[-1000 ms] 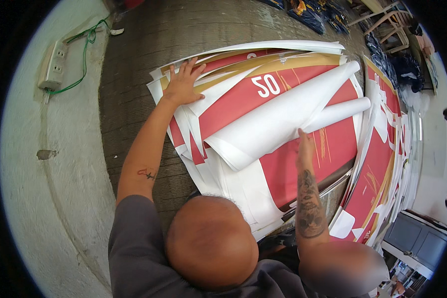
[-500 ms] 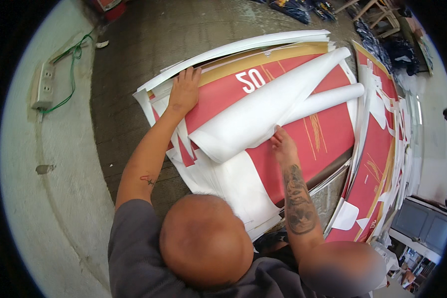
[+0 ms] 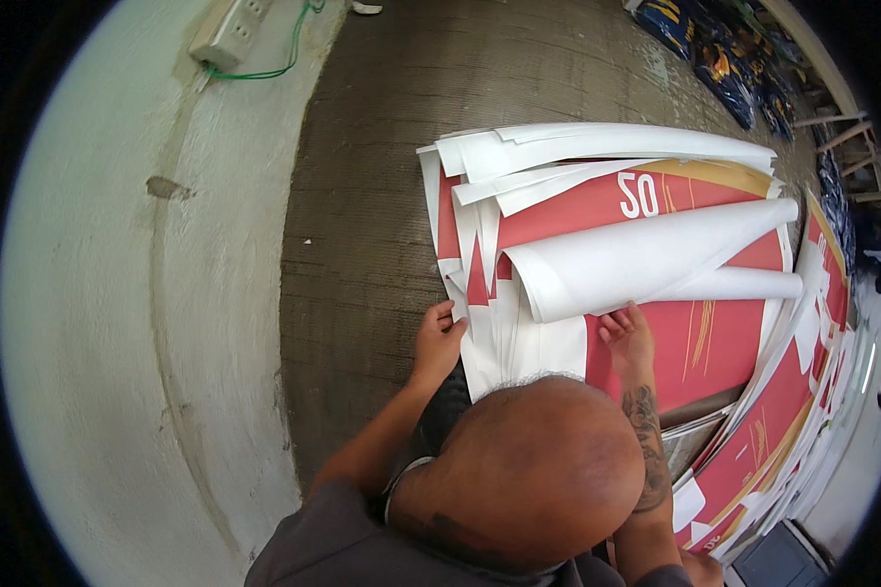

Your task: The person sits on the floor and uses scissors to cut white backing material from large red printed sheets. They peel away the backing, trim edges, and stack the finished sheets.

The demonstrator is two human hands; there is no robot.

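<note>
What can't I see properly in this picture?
All in the head view:
Red sheet: partly hidden under the white roll.
White sheets' near edge: behind the person's head.
Outlet strip: cut off by the top edge.
Left hand's grip: its curled fingers hide whether it pinches anything.

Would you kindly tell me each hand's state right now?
Left hand: partly curled at the left edge of the sheets; grip cannot be told.
Right hand: partly curled at the lower edge of the white roll; grip cannot be told.
</note>
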